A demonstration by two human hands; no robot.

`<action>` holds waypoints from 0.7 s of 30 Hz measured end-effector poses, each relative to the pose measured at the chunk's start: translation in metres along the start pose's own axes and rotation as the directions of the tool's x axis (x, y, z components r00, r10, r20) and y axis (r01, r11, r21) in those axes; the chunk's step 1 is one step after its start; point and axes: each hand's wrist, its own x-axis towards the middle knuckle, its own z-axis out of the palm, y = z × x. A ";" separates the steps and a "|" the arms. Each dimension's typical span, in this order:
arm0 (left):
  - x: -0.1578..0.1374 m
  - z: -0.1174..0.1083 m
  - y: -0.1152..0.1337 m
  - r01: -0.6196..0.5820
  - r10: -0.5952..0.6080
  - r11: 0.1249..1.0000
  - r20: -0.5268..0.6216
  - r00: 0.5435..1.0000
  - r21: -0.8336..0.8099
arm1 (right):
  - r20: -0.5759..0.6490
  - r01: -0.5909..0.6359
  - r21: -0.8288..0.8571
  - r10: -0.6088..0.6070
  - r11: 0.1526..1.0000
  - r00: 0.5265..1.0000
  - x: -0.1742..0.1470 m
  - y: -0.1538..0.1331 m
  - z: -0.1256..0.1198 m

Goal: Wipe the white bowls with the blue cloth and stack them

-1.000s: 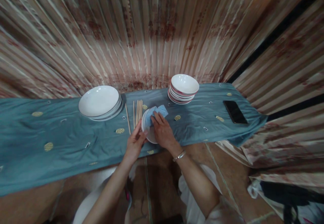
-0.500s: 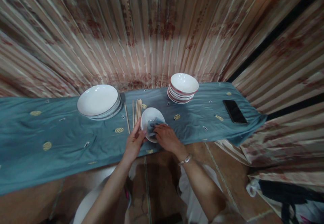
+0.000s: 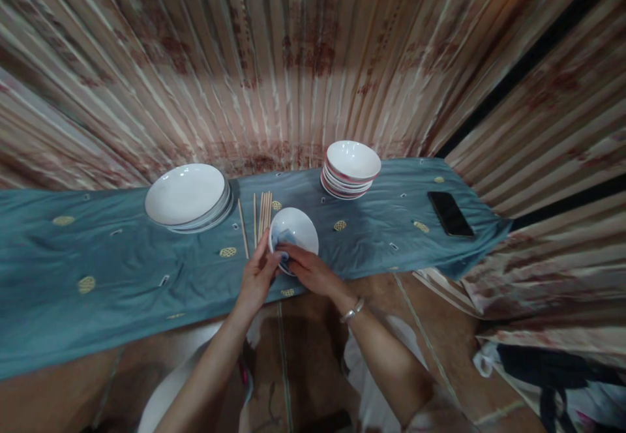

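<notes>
A white bowl [image 3: 304,227] is tilted toward me above the near edge of the cloth-covered table. My left hand [image 3: 258,273] grips its left rim, thumb inside and fingers behind. Inside the bowl, my right hand [image 3: 313,270] presses a crumpled bluish cloth [image 3: 285,240] against the left inner wall; the fingers partly cover the cloth. Just behind and left of the bowl lie several wooden chopsticks [image 3: 265,211], some side by side and others apart.
A stack of white plates [image 3: 186,195] stands at the back left. Red-banded white bowls [image 3: 353,162] are stacked behind and right of my hands. A black phone [image 3: 450,214] lies on the right of the blue-green tablecloth [image 3: 127,276]. Pleated curtains [image 3: 293,81] hang behind the table.
My right hand has moved the cloth leftward inside the bowl, from its middle to the left wall near my left thumb. My left hand keeps its grip on the rim.
</notes>
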 end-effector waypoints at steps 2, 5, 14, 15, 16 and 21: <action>0.000 -0.001 -0.001 -0.009 0.009 1.000 0.008 1.000 0.008 | -0.014 0.014 -0.044 -0.014 0.999 1.000 0.003 0.000 0.002; 0.000 -0.003 -0.002 -0.014 0.014 0.999 0.014 1.000 0.032 | -0.029 0.000 -0.126 -0.004 0.992 1.000 0.009 0.003 0.004; -0.002 -0.003 -0.001 0.017 -0.017 1.000 0.002 1.000 0.023 | -0.114 -0.089 -0.481 0.038 0.872 0.993 0.011 0.005 0.001; -0.002 -0.003 -0.001 0.024 -0.024 1.000 0.008 1.000 0.017 | -0.116 -0.109 -0.514 0.057 0.851 0.992 0.009 0.004 0.000; -0.002 -0.002 0.000 0.029 -0.029 0.999 0.013 0.999 0.013 | -0.115 -0.124 -0.541 0.072 0.832 0.991 0.008 0.003 -0.002; -0.002 -0.002 0.001 0.033 -0.033 0.999 0.010 0.999 -0.005 | -0.072 -0.105 -0.572 0.077 0.814 0.994 0.003 -0.001 -0.010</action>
